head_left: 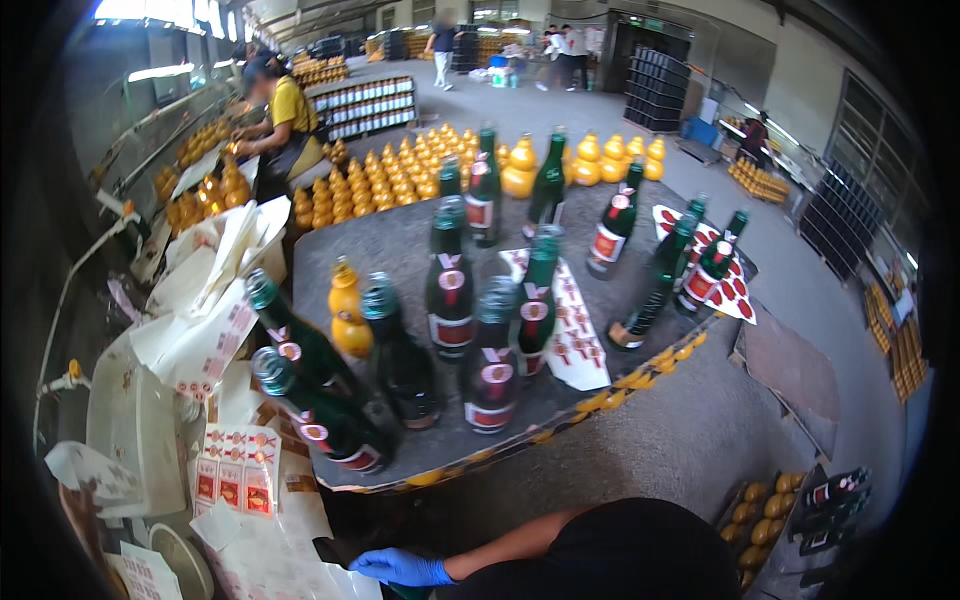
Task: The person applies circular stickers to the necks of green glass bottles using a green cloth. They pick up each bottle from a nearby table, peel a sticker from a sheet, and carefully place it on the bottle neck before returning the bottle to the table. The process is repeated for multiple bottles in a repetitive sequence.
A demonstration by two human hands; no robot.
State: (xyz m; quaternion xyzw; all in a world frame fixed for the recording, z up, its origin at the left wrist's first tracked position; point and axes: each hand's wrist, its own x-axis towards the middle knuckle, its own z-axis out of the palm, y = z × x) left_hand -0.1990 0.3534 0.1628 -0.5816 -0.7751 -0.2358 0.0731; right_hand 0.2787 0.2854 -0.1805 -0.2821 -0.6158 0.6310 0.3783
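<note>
While the right hand [400, 567], in a blue glove, reaches low in front of the worktop [355, 228], its fingers point left above a dark green object [408, 592] cut off by the picture's edge; I cannot tell how far they are open or whether they grip it. What looks to be the left hand [84, 515], bare and blurred, is well to the left of the worktop, by a curled white sheet [92, 475]; its grip cannot be made out either.

Green bottles [493, 385] stand on the worktop, many with red-and-white labels. Among them are a yellow gourd-shaped bottle [349, 312] and a sheet of labels [578, 352]. Printed red label sheets [235, 468] lie left of the worktop, beside a pale tub [125, 410]. Beyond the worktop's far side are rows of yellow gourd bottles [390, 182] and a co-worker in a yellow top [290, 108].
</note>
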